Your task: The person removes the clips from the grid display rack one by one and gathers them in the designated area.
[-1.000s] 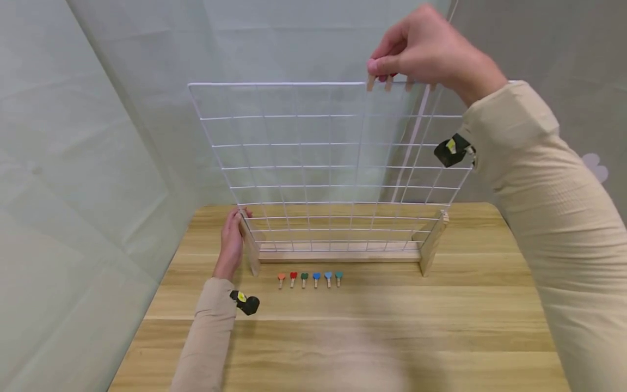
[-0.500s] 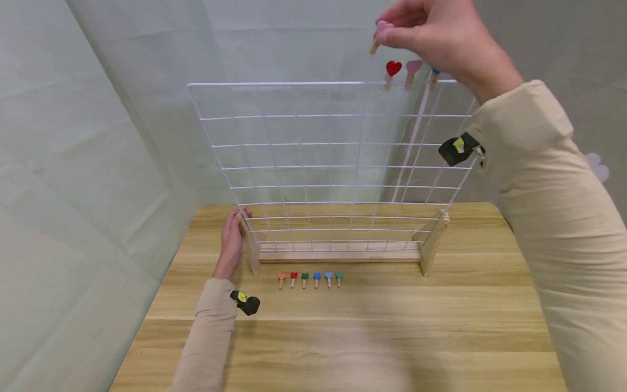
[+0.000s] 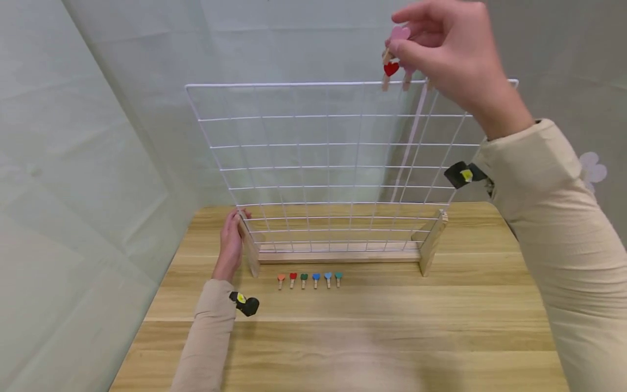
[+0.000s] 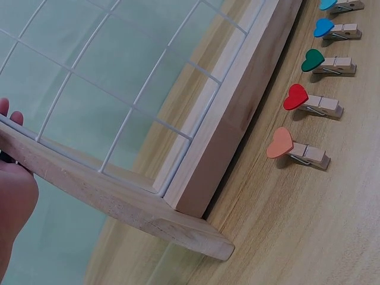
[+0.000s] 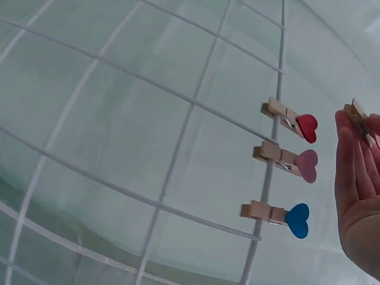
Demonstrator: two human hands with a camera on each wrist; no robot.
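Note:
A white wire grid (image 3: 313,158) stands upright in a wooden base (image 3: 338,256) on the table. My right hand (image 3: 399,49) is above the grid's top right edge and pinches a pink heart clothespin (image 3: 398,35) (image 5: 359,117). A red heart clip (image 3: 390,71) (image 5: 291,122), a pink one (image 5: 287,159) and a blue one (image 5: 276,215) are clipped to the top wire. My left hand (image 3: 234,228) (image 4: 15,196) rests flat against the base's left wooden foot (image 4: 119,202). Several heart clips (image 3: 309,279) lie in a row in front of the base.
The row on the wooden table (image 3: 343,337) runs orange (image 4: 295,151), red (image 4: 312,102), green (image 4: 328,62), then blue ones. Pale curtain walls (image 3: 98,136) close in the left and back. The table's front half holds nothing else.
My right hand took a pink heart clip off the top wire, lifted it, then shifted slightly right. The left hand has stayed on the foot.

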